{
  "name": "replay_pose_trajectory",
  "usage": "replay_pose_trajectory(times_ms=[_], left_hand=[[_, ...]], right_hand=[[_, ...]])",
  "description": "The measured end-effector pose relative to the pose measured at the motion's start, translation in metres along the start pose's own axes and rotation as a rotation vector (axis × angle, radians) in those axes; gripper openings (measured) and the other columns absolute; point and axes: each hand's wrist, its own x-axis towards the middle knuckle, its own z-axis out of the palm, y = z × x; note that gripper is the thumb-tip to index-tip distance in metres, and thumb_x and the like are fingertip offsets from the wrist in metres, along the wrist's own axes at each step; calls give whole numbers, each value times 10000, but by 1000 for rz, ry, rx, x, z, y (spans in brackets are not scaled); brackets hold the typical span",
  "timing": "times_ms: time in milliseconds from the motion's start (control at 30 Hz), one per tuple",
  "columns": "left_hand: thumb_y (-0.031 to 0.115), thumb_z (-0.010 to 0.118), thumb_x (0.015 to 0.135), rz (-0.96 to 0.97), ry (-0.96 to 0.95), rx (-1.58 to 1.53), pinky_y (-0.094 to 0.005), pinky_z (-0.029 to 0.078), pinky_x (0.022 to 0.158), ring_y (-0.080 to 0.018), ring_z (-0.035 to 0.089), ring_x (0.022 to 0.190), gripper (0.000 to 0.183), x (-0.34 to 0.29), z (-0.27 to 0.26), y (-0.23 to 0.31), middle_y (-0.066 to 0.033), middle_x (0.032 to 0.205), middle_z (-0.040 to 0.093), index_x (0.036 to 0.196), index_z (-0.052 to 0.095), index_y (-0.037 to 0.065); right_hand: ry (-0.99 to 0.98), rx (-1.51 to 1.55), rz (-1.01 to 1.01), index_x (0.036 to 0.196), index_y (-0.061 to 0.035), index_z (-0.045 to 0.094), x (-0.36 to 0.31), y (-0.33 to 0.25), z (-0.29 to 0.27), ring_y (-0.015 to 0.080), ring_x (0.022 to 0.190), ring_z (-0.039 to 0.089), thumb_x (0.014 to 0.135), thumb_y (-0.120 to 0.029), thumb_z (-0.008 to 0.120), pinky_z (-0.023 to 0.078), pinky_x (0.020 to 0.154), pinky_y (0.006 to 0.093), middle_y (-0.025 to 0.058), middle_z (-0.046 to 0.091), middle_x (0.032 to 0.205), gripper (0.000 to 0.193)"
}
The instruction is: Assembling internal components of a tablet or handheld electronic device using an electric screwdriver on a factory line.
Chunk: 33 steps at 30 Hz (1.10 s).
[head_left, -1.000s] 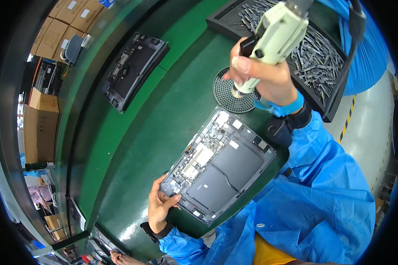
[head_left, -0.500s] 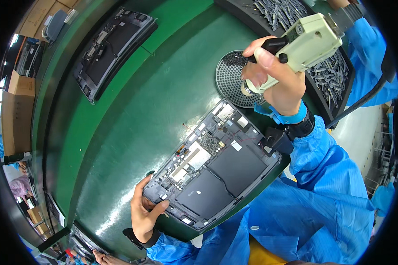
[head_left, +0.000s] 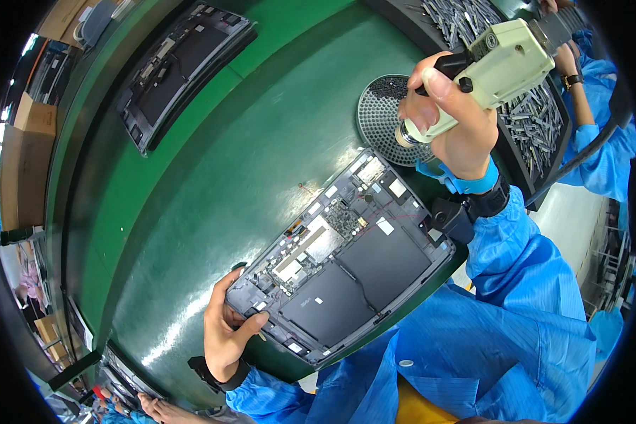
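Observation:
An opened laptop base [head_left: 360,275], its circuit board and flat black battery exposed, lies slanted across the green table in front of me. My left hand [head_left: 230,325] grips its near left corner, thumb on top and fingers along the outer edge. My right hand [head_left: 456,116] is wrapped round a pale green electric screwdriver [head_left: 505,67], held above the table beyond the laptop's far right corner. The screwdriver's nose points down over a round dimpled screw tray [head_left: 381,113], which holds small dark screws. The tip of the bit cannot be made out.
Behind the screwdriver stands a black bin [head_left: 526,152] of many slim metallic parts. A second opened laptop base [head_left: 184,67] lies at the far left. The tool's thick cable [head_left: 590,152] runs down at the right. A co-worker's arm [head_left: 579,95] reaches in at the far right.
The view has shifted slightly. My hands keep their holds on the laptop base and the screwdriver. At the far right the co-worker's arm has moved, and a watch on its wrist now shows.

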Motion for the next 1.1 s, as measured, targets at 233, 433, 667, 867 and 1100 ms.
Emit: replay_pose_trajectory(times_ms=[233, 433, 667, 867, 1100], left_hand=[[-83, 672, 708, -29, 55, -25, -202, 446, 514, -98, 576, 613, 668, -11, -3, -9, -69, 856, 608, 1297, 386, 47], [-3, 648, 787, 10, -103, -76, -256, 454, 466, -120, 571, 552, 630, -3, -5, -12, -73, 725, 583, 1324, 325, 62], [11, 627, 813, 106, -60, -101, -285, 456, 457, -155, 590, 533, 581, -14, -13, -25, -102, 710, 579, 1314, 333, 31], [36, 629, 773, 270, 26, -2, -321, 454, 489, -176, 584, 495, 533, -10, -13, -35, -129, 699, 589, 1253, 399, 7], [52, 621, 743, 343, 110, 85, -363, 468, 539, -227, 598, 511, 488, -9, -8, -44, -183, 738, 615, 1186, 430, -21]], right_hand=[[-32, 156, 7, 1051, 62, 533, 0, 19, 1, 104, 579, 413, 859, -271, 522, 399, 591, 274, 15, 433, 647, 384], [-352, 443, 86, 1098, 1, 435, -1, -64, -18, 87, 634, 364, 909, -281, 438, 351, 804, 296, -26, 339, 654, 339], [-839, 471, 67, 1131, -10, 491, -67, -63, 129, 89, 579, 406, 932, -328, 449, 352, 608, 266, -14, 439, 651, 378], [-777, 430, 187, 965, 34, 509, -119, -40, 191, 148, 588, 500, 824, -156, 616, 424, 576, 297, 113, 537, 682, 261], [-809, 400, 122, 975, 38, 501, -124, -32, 193, 131, 546, 442, 848, -238, 600, 426, 599, 344, 38, 434, 598, 319]])
